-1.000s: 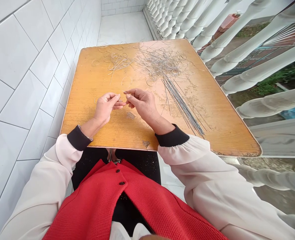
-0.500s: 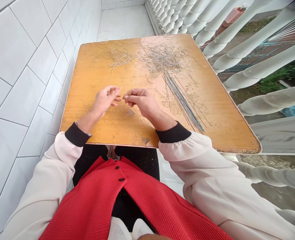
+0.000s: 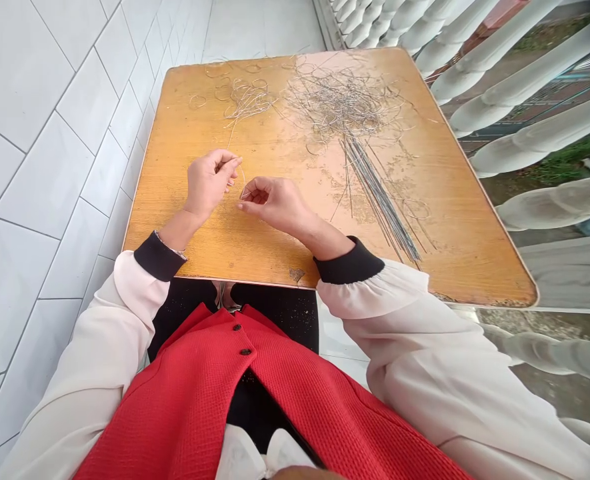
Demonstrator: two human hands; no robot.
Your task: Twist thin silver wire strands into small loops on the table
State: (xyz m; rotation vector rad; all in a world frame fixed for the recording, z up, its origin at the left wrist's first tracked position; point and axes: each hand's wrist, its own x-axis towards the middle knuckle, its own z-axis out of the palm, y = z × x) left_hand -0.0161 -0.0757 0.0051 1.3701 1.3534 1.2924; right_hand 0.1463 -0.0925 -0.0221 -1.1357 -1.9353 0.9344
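Observation:
My left hand and my right hand hover close together over the near part of a worn wooden table. Between them runs a thin metal wire, bent into a curve. The left fingertips pinch its upper end and the right fingertips pinch its lower end. Both hands are closed on it. Farther back lie a tangled heap of curved wires, a smaller bunch of bent wires to its left, and a bundle of straight wires running toward the right front.
A white tiled wall stands along the table's left side. White balusters line the right, with open air beyond. Several loose wire rings lie at the far left corner. My red vest and pale sleeves fill the foreground.
The hands have drawn slightly apart and the wire between them has gone from nearly straight to a curve. The camera has tilted, shifting the table upward in view.

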